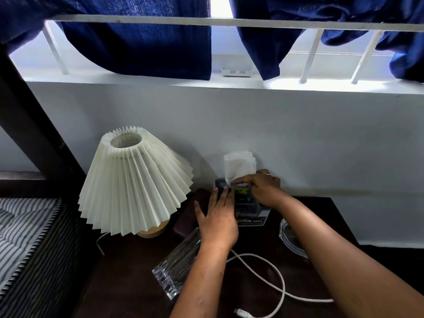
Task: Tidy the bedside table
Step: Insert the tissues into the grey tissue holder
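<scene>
Now | both hands (261, 188) on tissue box (243, 198) | label "OPEL" (256, 221)

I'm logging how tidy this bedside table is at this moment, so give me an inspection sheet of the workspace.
Surface: dark wooden bedside table, crowded.
Job's things: tissue box at the wall, white tissue sticking up.
Clutter: glass vase lying on its side; glass dish at right; dark flat case by the lamp.
Grippers: left hand and right hand both on the tissue box.
Cables: loose white cable looped at the front.
Surroundings: pleated lamp, blue curtains, striped bedding.
</scene>
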`<state>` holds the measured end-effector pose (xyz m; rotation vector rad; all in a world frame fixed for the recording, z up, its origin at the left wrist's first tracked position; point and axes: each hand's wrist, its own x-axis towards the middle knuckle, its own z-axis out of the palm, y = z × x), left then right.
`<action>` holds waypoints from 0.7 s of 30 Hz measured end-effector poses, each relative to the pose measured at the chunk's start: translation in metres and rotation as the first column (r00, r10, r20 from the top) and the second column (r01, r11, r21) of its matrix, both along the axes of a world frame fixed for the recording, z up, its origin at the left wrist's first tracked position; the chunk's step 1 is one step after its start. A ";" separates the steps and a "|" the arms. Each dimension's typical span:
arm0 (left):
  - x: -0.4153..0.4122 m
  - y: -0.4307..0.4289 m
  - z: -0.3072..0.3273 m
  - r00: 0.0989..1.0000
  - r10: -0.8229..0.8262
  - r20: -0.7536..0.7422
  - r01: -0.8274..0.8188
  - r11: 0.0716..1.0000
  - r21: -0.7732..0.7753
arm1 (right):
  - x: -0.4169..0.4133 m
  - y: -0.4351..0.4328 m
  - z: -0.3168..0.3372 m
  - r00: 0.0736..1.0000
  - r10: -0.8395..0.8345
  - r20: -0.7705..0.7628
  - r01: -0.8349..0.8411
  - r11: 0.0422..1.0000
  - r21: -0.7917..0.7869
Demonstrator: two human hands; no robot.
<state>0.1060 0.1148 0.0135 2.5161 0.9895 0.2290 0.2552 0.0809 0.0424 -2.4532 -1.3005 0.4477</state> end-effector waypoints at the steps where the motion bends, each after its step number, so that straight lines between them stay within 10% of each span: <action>1: 0.000 0.000 0.000 1.000 0.000 0.000 0.000 1.000 0.002 | 0.000 -0.001 0.000 1.000 -0.014 -0.016 0.015 0.998 0.064; 5: -0.001 -0.001 0.001 1.000 -0.003 0.001 0.003 1.000 0.006 | 0.008 -0.008 -0.005 0.984 -0.118 -0.132 0.160 0.912 0.377; 14: -0.001 -0.002 0.002 1.000 -0.003 -0.022 0.004 0.999 0.046 | 0.001 -0.012 -0.013 0.995 -0.070 0.070 0.062 0.991 0.118; 21: -0.004 -0.001 0.004 0.999 -0.017 -0.041 0.021 0.995 0.102 | 0.002 -0.063 -0.013 0.937 -0.219 -0.274 0.328 0.822 0.466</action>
